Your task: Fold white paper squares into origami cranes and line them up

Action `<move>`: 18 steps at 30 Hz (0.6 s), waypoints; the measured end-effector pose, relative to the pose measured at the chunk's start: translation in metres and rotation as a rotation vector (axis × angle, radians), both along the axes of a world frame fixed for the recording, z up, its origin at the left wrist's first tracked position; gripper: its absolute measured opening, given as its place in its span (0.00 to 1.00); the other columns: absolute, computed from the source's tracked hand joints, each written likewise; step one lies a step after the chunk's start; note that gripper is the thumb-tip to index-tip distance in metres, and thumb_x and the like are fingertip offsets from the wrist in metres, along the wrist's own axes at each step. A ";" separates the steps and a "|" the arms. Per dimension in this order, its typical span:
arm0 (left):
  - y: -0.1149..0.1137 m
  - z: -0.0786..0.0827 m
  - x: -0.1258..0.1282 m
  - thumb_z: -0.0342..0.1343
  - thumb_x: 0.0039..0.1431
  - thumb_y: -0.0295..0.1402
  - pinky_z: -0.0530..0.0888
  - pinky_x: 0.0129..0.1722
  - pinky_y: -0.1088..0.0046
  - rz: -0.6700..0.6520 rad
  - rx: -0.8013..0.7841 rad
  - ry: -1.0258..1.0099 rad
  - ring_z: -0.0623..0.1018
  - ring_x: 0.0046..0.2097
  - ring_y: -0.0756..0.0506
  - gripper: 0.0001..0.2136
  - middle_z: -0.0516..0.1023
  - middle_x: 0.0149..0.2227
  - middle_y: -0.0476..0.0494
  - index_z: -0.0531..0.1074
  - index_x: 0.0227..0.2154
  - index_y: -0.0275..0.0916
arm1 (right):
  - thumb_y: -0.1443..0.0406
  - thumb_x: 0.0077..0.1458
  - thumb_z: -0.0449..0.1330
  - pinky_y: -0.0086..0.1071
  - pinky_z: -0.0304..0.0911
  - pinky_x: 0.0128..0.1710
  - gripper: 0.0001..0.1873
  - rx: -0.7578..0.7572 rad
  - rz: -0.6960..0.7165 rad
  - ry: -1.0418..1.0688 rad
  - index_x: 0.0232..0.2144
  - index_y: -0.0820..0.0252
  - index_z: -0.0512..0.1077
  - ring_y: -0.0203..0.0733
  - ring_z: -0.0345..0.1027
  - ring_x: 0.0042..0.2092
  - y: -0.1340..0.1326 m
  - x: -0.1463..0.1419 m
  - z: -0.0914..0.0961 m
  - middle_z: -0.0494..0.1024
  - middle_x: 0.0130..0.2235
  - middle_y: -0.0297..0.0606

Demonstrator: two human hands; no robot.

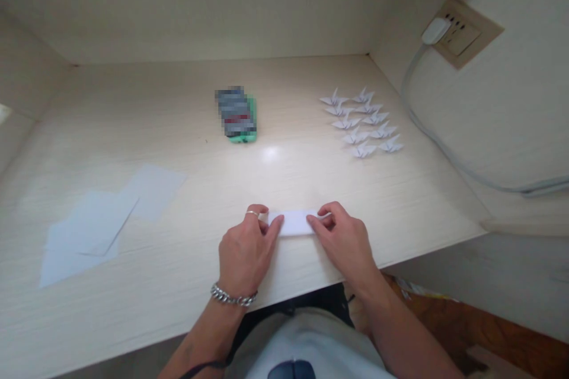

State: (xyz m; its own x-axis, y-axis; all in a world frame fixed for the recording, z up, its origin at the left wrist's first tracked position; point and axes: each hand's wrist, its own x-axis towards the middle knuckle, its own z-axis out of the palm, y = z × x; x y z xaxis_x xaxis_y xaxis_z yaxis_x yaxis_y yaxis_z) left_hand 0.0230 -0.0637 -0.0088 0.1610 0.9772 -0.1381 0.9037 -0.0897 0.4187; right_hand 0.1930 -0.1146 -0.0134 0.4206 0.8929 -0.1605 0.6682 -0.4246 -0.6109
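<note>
A narrow folded strip of white paper [295, 223] lies crosswise near the front edge of the desk. My left hand [249, 249] pinches its left end between thumb and fingers; a ring and a chain bracelet are on that side. At the right end, my right hand [344, 237] grips the paper the same way, thumb on top. The fingertips under the paper are partly hidden. Several folded white paper cranes [361, 124] stand in two rows beyond my right hand.
Loose white paper sheets [84, 219] overlap on the desk at left. A phone in a green case [240, 115], its screen blurred out, lies towards the back. A white charger [436, 31] sits in the wall socket [464, 38], its cable [438, 142] running down the right side.
</note>
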 end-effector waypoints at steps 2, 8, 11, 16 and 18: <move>0.000 0.001 0.000 0.51 0.59 0.47 0.67 0.28 0.69 0.018 -0.015 0.026 0.79 0.29 0.43 0.15 0.80 0.26 0.52 0.70 0.41 0.44 | 0.56 0.54 0.59 0.31 0.58 0.30 0.09 -0.015 0.002 -0.011 0.31 0.54 0.69 0.42 0.73 0.30 0.001 0.001 0.000 0.79 0.26 0.32; 0.002 0.004 0.002 0.51 0.57 0.49 0.67 0.28 0.69 0.073 -0.072 0.061 0.79 0.29 0.42 0.16 0.80 0.25 0.53 0.70 0.40 0.45 | 0.56 0.54 0.59 0.30 0.57 0.29 0.10 -0.040 0.016 -0.015 0.27 0.55 0.69 0.40 0.72 0.28 0.003 0.003 0.002 0.78 0.25 0.30; 0.003 0.004 0.002 0.51 0.56 0.50 0.66 0.28 0.69 0.081 -0.091 0.059 0.79 0.29 0.42 0.16 0.80 0.24 0.53 0.70 0.38 0.45 | 0.56 0.54 0.59 0.30 0.57 0.29 0.11 -0.037 0.010 -0.011 0.26 0.55 0.69 0.39 0.71 0.27 0.004 0.003 0.003 0.77 0.24 0.30; 0.005 0.006 0.004 0.51 0.56 0.51 0.67 0.28 0.68 0.091 -0.096 0.102 0.79 0.30 0.41 0.16 0.80 0.25 0.52 0.71 0.37 0.45 | 0.57 0.53 0.60 0.30 0.57 0.29 0.10 -0.038 0.006 0.019 0.25 0.56 0.70 0.38 0.70 0.27 0.006 0.006 0.004 0.77 0.24 0.30; 0.006 0.006 0.005 0.51 0.56 0.51 0.67 0.28 0.68 0.092 -0.101 0.110 0.79 0.30 0.41 0.16 0.80 0.25 0.52 0.71 0.37 0.45 | 0.57 0.53 0.60 0.30 0.57 0.29 0.11 -0.036 0.005 0.023 0.25 0.56 0.71 0.38 0.70 0.27 0.007 0.007 0.004 0.77 0.24 0.31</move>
